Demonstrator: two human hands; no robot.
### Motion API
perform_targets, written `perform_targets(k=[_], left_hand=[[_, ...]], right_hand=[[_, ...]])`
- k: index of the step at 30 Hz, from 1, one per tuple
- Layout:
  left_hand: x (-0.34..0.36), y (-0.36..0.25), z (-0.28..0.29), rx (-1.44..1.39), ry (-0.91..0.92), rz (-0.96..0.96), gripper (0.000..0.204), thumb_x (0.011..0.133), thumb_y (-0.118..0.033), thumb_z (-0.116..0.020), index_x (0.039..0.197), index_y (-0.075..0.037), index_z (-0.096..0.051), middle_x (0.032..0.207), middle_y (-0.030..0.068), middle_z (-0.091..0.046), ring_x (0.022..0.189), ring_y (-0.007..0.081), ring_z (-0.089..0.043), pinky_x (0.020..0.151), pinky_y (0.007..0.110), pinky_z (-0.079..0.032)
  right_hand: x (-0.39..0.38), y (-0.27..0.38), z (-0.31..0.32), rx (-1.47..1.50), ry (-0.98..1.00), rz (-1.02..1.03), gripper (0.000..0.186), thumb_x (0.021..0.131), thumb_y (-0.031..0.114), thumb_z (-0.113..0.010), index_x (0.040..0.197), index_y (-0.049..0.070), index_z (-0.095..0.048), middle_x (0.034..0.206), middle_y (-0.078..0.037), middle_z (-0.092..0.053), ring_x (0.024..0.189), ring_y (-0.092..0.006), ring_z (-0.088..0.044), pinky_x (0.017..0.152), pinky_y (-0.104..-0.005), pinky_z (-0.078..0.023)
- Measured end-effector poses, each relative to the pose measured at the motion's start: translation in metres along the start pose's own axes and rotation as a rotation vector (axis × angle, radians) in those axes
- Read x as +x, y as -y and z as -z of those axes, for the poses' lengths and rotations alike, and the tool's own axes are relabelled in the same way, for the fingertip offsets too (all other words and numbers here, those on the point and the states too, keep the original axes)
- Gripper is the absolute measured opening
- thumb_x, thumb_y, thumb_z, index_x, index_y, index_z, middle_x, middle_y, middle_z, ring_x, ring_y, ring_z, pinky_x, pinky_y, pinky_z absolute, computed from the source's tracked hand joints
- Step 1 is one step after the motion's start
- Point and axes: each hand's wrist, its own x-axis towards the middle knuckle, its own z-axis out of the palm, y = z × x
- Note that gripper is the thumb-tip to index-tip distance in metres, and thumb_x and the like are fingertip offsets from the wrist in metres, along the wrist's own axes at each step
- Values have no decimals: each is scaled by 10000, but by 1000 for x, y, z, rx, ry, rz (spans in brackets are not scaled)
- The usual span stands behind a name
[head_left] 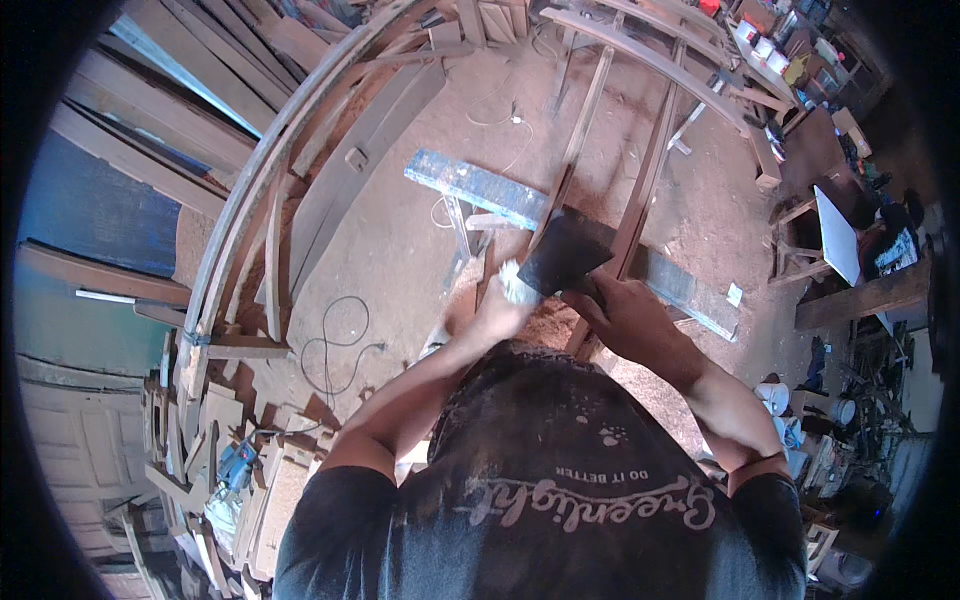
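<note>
A dark, flat, squarish sheet point(568, 252) is held up in front of my chest, over two long wooden rails point(652, 165). My right hand point(632, 318) pinches its lower right edge between thumb and fingers. My left hand point(503, 312) is closed at the sheet's lower left corner, around a white, frayed-looking bundle point(517, 284). Whether that bundle is cloth or bristles, I cannot tell. Beneath the rails lies a worn blue trestle beam point(478, 187), its right part point(690, 295) reaching past my right hand.
A long curved wooden frame point(235, 215) arcs along the left, with stacked planks point(150, 110) behind it. A black cable point(330, 345) loops on the dusty floor. Offcuts and a blue power tool point(237, 462) lie at lower left. Cluttered benches point(790, 75) line the right.
</note>
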Motion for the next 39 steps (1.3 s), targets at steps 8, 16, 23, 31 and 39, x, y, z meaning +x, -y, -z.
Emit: perform_targets(k=[8,16,23,31,39], left_hand=[[38,-8,12,-315,-123,159,271,850,-81,-790,1062,-16,-633,984,38,-665,916,151,-607,832,344,-511],[18,0,13,-173,-125,116,324,861,-150,-805,1048,-10,-580,865,89,-594,789,180,-549,701,385,-477],[29,45,-13,-836,-77,51,263,1073,-227,-512,1252,-34,-528,990,37,-591,871,152,-604,843,384,-558],[18,9,-10,-976,-131,163,427,1062,-314,-412,1331,8,-490,1159,111,-610,1055,225,-622,926,385,-544],[20,35,-10,-352,-80,-124,481,1092,-379,-374,1286,23,-553,1242,150,-616,1096,221,-640,940,399,-549]], right_hand=[[-19,33,27,685,-345,-20,290,1064,253,-515,1179,10,-623,888,-112,-657,778,-180,-591,701,-349,-482],[-23,28,21,656,-267,57,326,1079,348,-505,1085,29,-574,639,29,-492,494,-42,-439,443,-238,-354],[-9,62,49,498,-247,151,252,1037,218,-562,1140,-3,-626,913,-150,-684,833,-243,-669,751,-346,-501],[-13,83,65,642,-394,255,275,981,214,-655,1159,6,-635,989,-120,-717,898,-192,-681,813,-334,-528],[7,87,54,572,-414,473,290,976,243,-676,1160,21,-649,938,-136,-722,787,-233,-716,695,-361,-567]])
